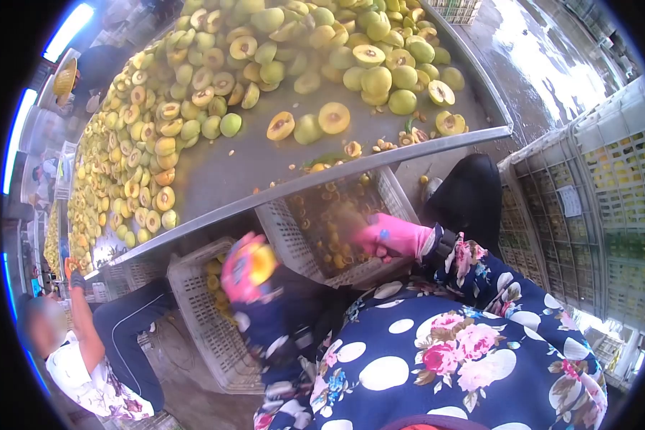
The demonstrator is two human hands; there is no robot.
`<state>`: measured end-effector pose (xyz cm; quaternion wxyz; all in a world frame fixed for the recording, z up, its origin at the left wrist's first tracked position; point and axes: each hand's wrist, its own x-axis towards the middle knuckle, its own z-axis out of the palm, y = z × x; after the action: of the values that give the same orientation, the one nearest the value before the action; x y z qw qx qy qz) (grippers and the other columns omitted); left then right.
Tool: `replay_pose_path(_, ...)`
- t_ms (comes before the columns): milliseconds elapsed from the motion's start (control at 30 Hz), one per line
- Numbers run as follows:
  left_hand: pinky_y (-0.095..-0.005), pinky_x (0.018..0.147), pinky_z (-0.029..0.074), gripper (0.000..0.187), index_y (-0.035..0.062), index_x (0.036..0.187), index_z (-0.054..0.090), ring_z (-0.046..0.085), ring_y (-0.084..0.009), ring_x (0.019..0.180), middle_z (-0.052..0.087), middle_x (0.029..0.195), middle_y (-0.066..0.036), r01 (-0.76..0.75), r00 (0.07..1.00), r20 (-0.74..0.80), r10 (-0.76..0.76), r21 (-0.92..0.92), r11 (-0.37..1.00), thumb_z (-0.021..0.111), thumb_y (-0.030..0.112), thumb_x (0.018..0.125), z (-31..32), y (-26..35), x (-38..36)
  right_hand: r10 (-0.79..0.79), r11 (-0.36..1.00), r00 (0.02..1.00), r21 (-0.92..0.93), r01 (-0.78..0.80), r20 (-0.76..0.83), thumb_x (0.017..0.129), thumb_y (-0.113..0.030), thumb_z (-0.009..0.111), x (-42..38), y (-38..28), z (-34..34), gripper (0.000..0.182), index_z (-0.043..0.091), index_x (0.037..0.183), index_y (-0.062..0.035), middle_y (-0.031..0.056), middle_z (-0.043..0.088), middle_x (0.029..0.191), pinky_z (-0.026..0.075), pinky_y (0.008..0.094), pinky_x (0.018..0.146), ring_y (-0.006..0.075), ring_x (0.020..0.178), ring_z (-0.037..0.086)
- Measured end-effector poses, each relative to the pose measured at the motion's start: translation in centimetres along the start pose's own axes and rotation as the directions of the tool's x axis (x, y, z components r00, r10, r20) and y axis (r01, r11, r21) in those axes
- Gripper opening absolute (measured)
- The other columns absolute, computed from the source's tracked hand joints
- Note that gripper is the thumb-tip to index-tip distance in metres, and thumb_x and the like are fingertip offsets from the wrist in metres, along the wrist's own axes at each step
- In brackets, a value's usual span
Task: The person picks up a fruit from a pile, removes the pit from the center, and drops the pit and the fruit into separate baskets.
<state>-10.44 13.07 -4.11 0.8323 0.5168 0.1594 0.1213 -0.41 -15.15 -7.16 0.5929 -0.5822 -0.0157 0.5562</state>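
Note:
My left hand (245,271), in a pink glove and smeared by motion, holds a yellow stone fruit half (263,264) above the left white crate (206,337). My right hand (398,238), also pink-gloved, is curled closed over the right white crate (283,231). A brownish blur lies by its fingers, and what they hold cannot be made out. Inside that crate are pits and fruit scraps (330,247). Yellow fruit pieces (216,287) lie in the left crate, partly hidden by my left hand.
A metal table (265,143) in front carries a big heap of halved green-yellow fruit (272,50), with loose pits near its edge. Stacked crates of fruit (602,201) stand at the right. Another person (86,358) sits at the left, one hand at the table's edge.

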Motion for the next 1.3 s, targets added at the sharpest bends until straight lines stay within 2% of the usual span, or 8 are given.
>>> replay_pose_path(100,-0.0296,0.072,0.052,0.033,-0.0077,0.108,0.055,0.062,-0.0209,0.087,0.061,0.102,-0.02,0.017,0.97,-0.12,0.213,0.902,0.431,0.061,0.009,0.081,-11.7,4.1,0.1,-0.049,0.933,0.998,-0.355,0.063,0.047,0.082,-0.022,0.055,-0.1,1.8,-0.6,0.024,0.053,0.084,0.0018,0.0076,0.055,0.066,0.043,0.0273,0.042,0.0143,0.052,0.054)
replay_pose_path(133,-0.0284,0.071,0.051,0.031,-0.0069,0.107,0.056,0.062,-0.0188,0.086,0.062,0.101,-0.018,0.113,0.962,-0.182,0.205,0.944,0.309,0.062,0.008,0.081,-13.9,5.4,0.7,0.008,0.962,1.0,-0.274,-0.001,0.023,0.082,-0.023,0.055,-0.4,1.3,-0.4,0.026,0.052,0.087,0.0024,0.0083,0.055,0.068,0.043,0.0278,0.043,0.0146,0.053,0.053)
replay_pose_path(167,-0.0282,0.071,0.05,0.03,-0.0063,0.107,0.057,0.062,-0.0173,0.086,0.062,0.099,-0.017,0.217,0.929,-0.363,0.071,0.691,0.69,0.063,0.007,0.081,-12.7,6.8,1.9,0.069,0.98,0.998,-0.189,-0.066,0.007,0.083,-0.024,0.055,-0.6,0.9,0.0,0.028,0.05,0.09,0.0031,0.009,0.055,0.071,0.044,0.0283,0.043,0.0149,0.054,0.053)
replay_pose_path(233,-0.0283,0.073,0.049,0.029,-0.0046,0.105,0.058,0.06,-0.0152,0.086,0.063,0.096,-0.012,-0.062,0.965,-0.002,0.262,0.969,0.238,0.065,0.01,0.082,-7.8,7.5,4.4,0.087,0.976,0.996,-0.197,-0.089,-0.017,0.083,-0.026,0.056,0.4,2.2,-0.7,0.031,0.048,0.093,0.0031,0.0091,0.055,0.073,0.044,0.0283,0.043,0.0145,0.052,0.052)
replay_pose_path(567,-0.028,0.069,0.05,0.038,-0.0031,0.109,0.053,0.063,-0.0185,0.08,0.064,0.086,-0.012,-0.082,0.985,0.064,-0.163,0.992,-0.101,0.068,0.013,0.078,11.9,-2.0,25.4,-0.029,0.997,0.991,0.066,0.038,-0.129,0.086,-0.032,0.059,-1.8,0.4,-2.2,0.031,0.045,0.093,-0.005,0.0017,0.052,0.065,0.042,0.0212,0.039,0.0068,0.044,0.048)
replay_pose_path(733,-0.0284,0.067,0.052,0.037,-0.0025,0.107,0.051,0.063,-0.0203,0.08,0.063,0.087,-0.014,0.149,0.949,0.013,-0.314,0.862,0.484,0.069,0.006,0.076,12.5,-2.6,23.5,-0.32,0.88,0.943,0.341,0.33,-0.087,0.085,-0.022,0.061,-2.1,-1.2,-2.2,0.026,0.048,0.097,-0.0036,0.0023,0.054,0.066,0.042,0.0202,0.041,0.0075,0.046,0.05)
replay_pose_path(867,-0.0343,0.075,0.055,0.033,-0.0025,0.103,0.051,0.062,-0.0238,0.084,0.06,0.097,-0.016,0.28,0.922,0.238,-0.304,0.128,0.951,0.065,-0.008,0.074,9.9,-3.3,18.5,-0.463,0.829,0.839,0.194,0.524,-0.285,0.084,-0.017,0.061,-2.9,-5.5,-1.8,0.027,0.051,0.105,-0.0018,0.0018,0.057,0.071,0.042,0.0196,0.045,0.0066,0.051,0.051)
replay_pose_path(1300,-0.0277,0.08,0.048,0.035,0.0017,0.11,0.048,0.058,-0.0156,0.09,0.058,0.103,-0.011,-0.011,0.987,0.16,-0.022,0.202,0.979,0.061,-0.004,0.078,15.0,-4.6,3.9,-0.626,0.772,0.644,-0.23,0.593,-0.439,0.08,-0.016,0.065,-0.9,-5.1,0.1,0.032,0.056,0.104,0.0021,0.0086,0.063,0.084,0.046,0.0264,0.059,0.0119,0.068,0.058)
